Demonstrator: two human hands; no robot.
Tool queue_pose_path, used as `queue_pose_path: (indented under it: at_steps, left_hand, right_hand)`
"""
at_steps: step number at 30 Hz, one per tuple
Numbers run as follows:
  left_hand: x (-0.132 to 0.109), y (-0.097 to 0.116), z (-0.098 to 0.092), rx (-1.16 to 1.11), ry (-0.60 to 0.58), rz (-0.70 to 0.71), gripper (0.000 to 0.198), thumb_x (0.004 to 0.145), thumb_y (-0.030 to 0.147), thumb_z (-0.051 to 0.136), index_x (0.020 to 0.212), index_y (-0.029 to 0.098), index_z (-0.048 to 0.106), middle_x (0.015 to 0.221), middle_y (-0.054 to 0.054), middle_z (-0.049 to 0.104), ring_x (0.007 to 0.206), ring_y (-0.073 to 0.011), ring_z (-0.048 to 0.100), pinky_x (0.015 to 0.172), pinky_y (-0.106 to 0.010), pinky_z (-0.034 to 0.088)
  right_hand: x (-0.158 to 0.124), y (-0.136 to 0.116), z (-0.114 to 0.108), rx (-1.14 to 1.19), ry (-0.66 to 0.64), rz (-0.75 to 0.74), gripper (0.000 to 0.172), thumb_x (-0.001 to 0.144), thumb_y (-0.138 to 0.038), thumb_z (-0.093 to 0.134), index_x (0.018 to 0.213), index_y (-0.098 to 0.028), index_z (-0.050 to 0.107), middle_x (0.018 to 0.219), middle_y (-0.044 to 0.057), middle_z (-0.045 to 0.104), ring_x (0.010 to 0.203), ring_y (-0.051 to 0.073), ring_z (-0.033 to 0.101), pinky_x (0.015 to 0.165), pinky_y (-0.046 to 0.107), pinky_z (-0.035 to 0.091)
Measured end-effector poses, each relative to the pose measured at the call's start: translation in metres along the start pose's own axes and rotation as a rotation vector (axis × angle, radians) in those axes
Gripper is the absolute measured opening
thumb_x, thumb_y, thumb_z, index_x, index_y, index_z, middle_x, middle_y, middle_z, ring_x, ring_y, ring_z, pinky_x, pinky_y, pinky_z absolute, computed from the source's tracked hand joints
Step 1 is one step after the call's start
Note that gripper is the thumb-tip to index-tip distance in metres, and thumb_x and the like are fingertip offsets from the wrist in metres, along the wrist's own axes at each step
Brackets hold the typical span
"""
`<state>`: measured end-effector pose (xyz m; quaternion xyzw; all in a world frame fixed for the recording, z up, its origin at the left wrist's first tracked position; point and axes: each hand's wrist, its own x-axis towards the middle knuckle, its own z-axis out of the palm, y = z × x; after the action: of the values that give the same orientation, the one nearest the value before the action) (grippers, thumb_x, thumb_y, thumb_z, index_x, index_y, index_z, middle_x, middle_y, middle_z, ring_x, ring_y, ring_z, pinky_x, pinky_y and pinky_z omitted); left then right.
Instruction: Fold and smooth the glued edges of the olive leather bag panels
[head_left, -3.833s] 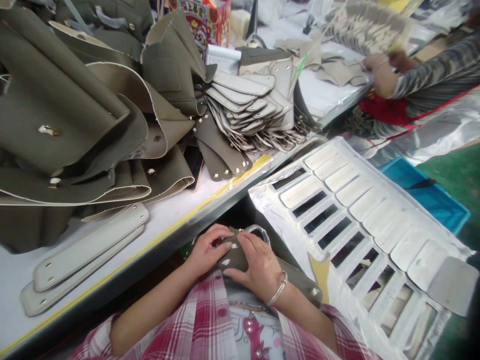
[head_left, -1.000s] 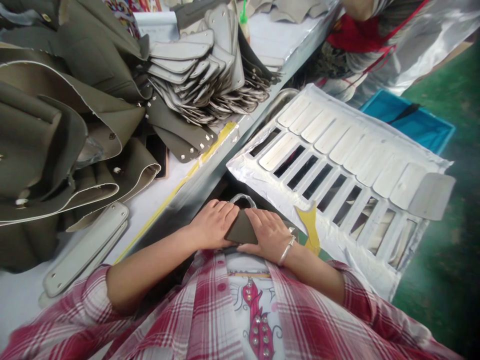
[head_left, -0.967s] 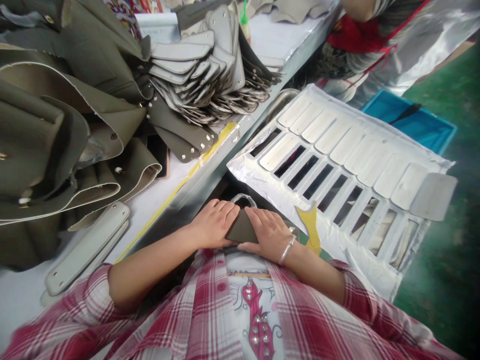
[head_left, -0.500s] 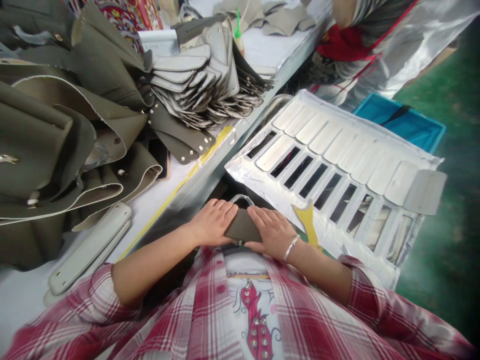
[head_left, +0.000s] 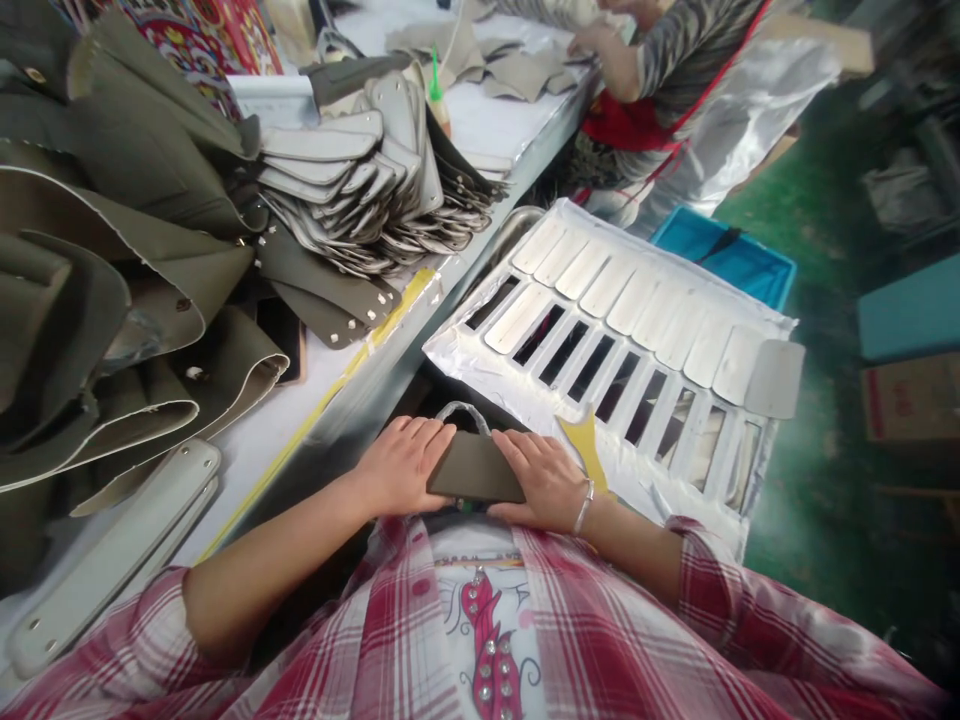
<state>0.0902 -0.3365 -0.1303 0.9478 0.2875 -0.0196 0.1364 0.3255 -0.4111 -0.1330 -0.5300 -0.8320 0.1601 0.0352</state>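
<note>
At far left, olive panels with pale cut edges (head_left: 150, 190) lie heaped on a white table (head_left: 319, 370), and below them two light grey straps (head_left: 124, 550) rest one partly over the other, metal studs at their ends. Next comes a fanned pile of pale straps (head_left: 337, 165), with darker straps (head_left: 322, 290) bearing small white-wrapped studs in front of it, close to the yellow tape (head_left: 412, 292) along the table edge. In front of the person, the left hand (head_left: 401, 465) is closed over the left end of an olive piece (head_left: 480, 468) and the right hand (head_left: 541, 480) over its other end — fingers together, thumbs low, the flat middle bare between them. A curved handle (head_left: 461, 410) shows just behind. Past the braceleted right wrist, a yellow forked piece (head_left: 585, 450) lies against a white slotted rack (head_left: 495, 380) bearing pale rounded pieces (head_left: 634, 295). Beyond the rack are a co-worker's striped sleeve (head_left: 679, 60) and, farther right, a blue bin (head_left: 727, 255) — then a cardboard box (head_left: 911, 397) at the edge.
</note>
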Motion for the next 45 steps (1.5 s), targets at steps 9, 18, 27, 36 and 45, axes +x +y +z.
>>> queue_pose_path:
  at_steps: [9,18,27,36,45]
  left_hand:
    - [0.016,0.018,-0.004,0.111,-0.012,-0.060,0.061,0.082,0.065,0.033,0.106,0.012,0.054,0.100,-0.012,0.060,0.091,-0.0266,0.052,0.084,-0.041,0.034]
    - [0.015,0.021,-0.002,0.101,0.040,-0.070,0.036,0.091,0.044,0.034,0.104,0.018,0.056,0.094,-0.007,0.062,0.089,-0.0224,0.055,0.082,-0.038,0.038]
    - [-0.008,-0.012,-0.021,-0.010,0.361,-0.357,0.052,0.093,0.042,0.024,0.137,0.015,0.031,0.138,-0.012,0.042,0.128,-0.0243,0.037,0.104,-0.045,0.028]
    - [0.031,0.006,0.009,0.166,0.306,-0.340,0.043,0.091,0.039,0.033,0.127,0.020,0.049,0.129,-0.009,0.053,0.124,-0.0272,0.040,0.106,-0.053,0.019]
    - [0.025,0.004,0.005,0.204,0.340,-0.251,0.045,0.091,0.041,0.034,0.127,0.016,0.048,0.124,-0.011,0.055,0.118,-0.0256,0.044,0.104,-0.046,0.026]
  right_hand:
    - [0.029,-0.029,0.004,-0.110,-0.028,0.420,0.039,0.093,-0.044,0.030,0.093,-0.016,0.057,0.090,0.010,0.060,0.088,0.025,0.054,0.073,0.035,0.038]
    - [0.018,-0.023,-0.001,-0.091,-0.058,0.417,0.042,0.093,-0.049,0.030,0.101,-0.019,0.057,0.096,0.010,0.061,0.092,0.025,0.055,0.077,0.037,0.039]
    - [0.000,0.012,-0.034,0.066,0.174,0.452,0.057,0.094,-0.045,0.024,0.138,-0.010,0.028,0.137,0.015,0.039,0.125,0.023,0.036,0.100,0.037,0.030]
    - [0.039,-0.016,0.006,-0.110,0.120,0.413,0.050,0.092,-0.047,0.032,0.134,-0.020,0.038,0.121,0.011,0.056,0.113,0.026,0.047,0.103,0.045,0.019]
    - [0.000,0.031,0.002,0.267,0.015,0.530,0.058,0.091,-0.051,0.029,0.136,-0.016,0.035,0.126,0.015,0.052,0.114,0.027,0.049,0.097,0.040,0.034]
